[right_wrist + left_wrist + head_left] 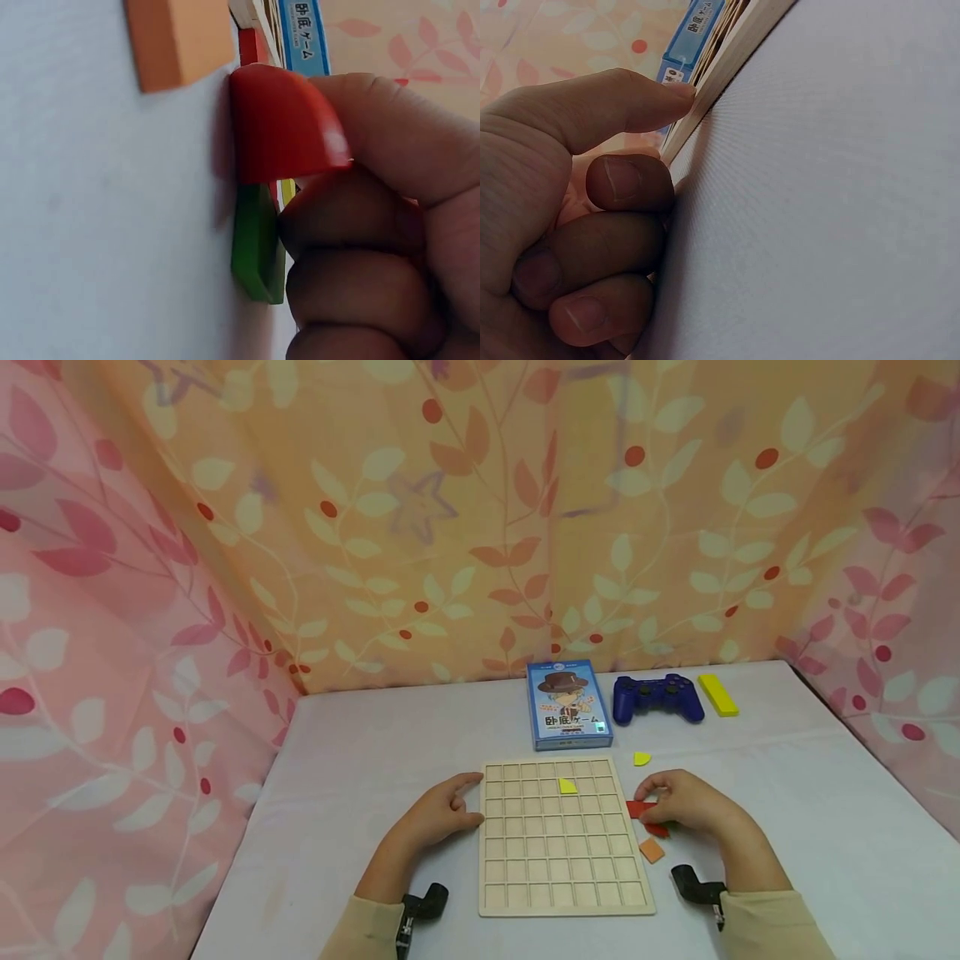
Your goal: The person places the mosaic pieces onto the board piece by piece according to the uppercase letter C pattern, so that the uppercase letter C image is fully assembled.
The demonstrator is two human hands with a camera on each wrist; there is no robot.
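Note:
A pale wooden grid board (566, 847) lies flat on the table. At its left edge is my left hand (438, 810), forefinger and thumb stretched to the rim, the other fingers curled in. Beside the right edge, my right hand (686, 806) pinches a flat red piece (636, 809) between thumb and forefinger. Just below the thumb lies a red quarter-round piece (281, 127). A green piece (255, 244) sits under the right hand, hidden from the head view. One yellow quarter-round piece (567, 787) rests in an upper cell of the board.
An orange square piece (652, 850) lies near the board's lower right edge, and a second yellow piece (642, 759) above the right hand. Behind the board are a blue game box (570, 706), a dark blue game controller (658, 697) and a yellow bar (717, 695). Patterned curtains surround the table.

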